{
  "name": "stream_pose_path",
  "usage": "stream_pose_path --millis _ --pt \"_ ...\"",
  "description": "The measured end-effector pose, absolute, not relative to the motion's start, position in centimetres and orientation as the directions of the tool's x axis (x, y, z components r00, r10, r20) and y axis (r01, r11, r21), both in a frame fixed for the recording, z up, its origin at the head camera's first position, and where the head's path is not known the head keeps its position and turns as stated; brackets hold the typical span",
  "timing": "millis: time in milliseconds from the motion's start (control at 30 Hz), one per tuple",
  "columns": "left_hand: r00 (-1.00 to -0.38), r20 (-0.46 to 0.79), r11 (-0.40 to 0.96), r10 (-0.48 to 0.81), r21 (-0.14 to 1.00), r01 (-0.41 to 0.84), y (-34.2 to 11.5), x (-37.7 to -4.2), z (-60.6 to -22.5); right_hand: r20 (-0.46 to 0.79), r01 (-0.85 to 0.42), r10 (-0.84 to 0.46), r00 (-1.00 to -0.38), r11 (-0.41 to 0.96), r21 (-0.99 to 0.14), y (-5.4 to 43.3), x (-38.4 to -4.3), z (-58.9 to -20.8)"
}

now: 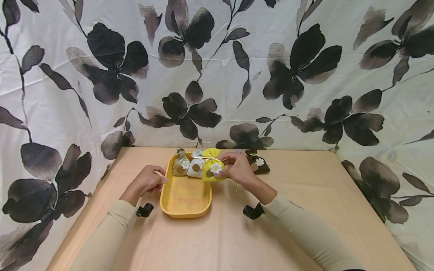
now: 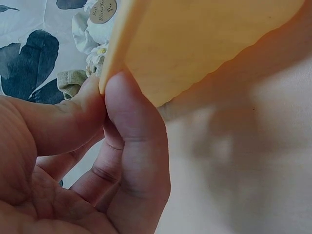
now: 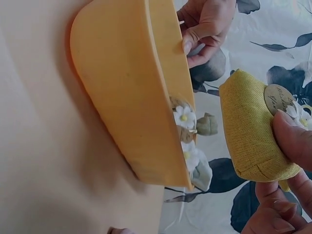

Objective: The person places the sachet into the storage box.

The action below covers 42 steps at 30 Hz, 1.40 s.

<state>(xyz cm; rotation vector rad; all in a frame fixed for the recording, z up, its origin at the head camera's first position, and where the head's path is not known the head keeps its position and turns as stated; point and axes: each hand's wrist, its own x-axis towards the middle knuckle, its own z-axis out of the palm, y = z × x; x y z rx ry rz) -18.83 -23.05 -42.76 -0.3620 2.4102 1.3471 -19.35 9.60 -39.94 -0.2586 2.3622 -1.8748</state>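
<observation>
My left hand [image 1: 149,178] pinches the left rim of a yellow tray [image 1: 184,201] between thumb and finger, as the left wrist view also shows. In my right hand [image 1: 239,169] is a yellow drawstring pouch [image 3: 246,129] with a white flower and a round tag, gripped by thumb and fingers. In the right wrist view this pouch hangs apart from the tray wall, above its rim. At the tray's far end stand a grey-green pouch [image 1: 179,168] and a white pouch [image 1: 194,168], each with a flower. The yellow pouch partly covers the white one in the head view.
A dark brown pouch [image 1: 263,166] with a white flower stands on the table [image 1: 305,210] right of the tray, partly behind my right hand. A bit of something lilac [image 1: 239,151] shows beside it. Floral cloth [image 1: 244,75] hangs behind the table's far edge.
</observation>
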Motion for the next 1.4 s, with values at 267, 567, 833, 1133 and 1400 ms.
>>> stream_pose_path --millis 267,567,833,1133,1400 --pt "-0.902 -0.429 0.508 -0.048 0.767 -0.392 -23.1 -18.7 -42.7 0.026 -0.072 -0.184 -0.983 0.25 -0.966 8.6 -19.4 -39.9" --pt "-0.905 -0.425 0.502 -0.036 0.775 -0.384 -23.3 -18.8 -42.5 0.031 -0.072 -0.192 -0.981 0.209 -0.975 7.2 -19.6 -39.8" --pt "-0.907 -0.421 0.502 -0.026 0.779 -0.376 -23.4 -19.0 -42.5 0.007 -0.046 -0.175 -0.985 0.217 -0.975 6.2 -19.7 -39.6" --pt "-0.908 -0.418 0.514 -0.04 0.77 -0.378 -23.1 -19.4 -42.5 0.028 -0.07 -0.19 -0.981 0.219 -0.973 5.2 -20.4 -39.6" --pt "-0.906 -0.42 0.501 -0.057 0.773 -0.389 -22.6 -19.8 -42.6 0.018 -0.075 -0.2 -0.98 0.28 -0.957 4.7 -21.0 -39.6"
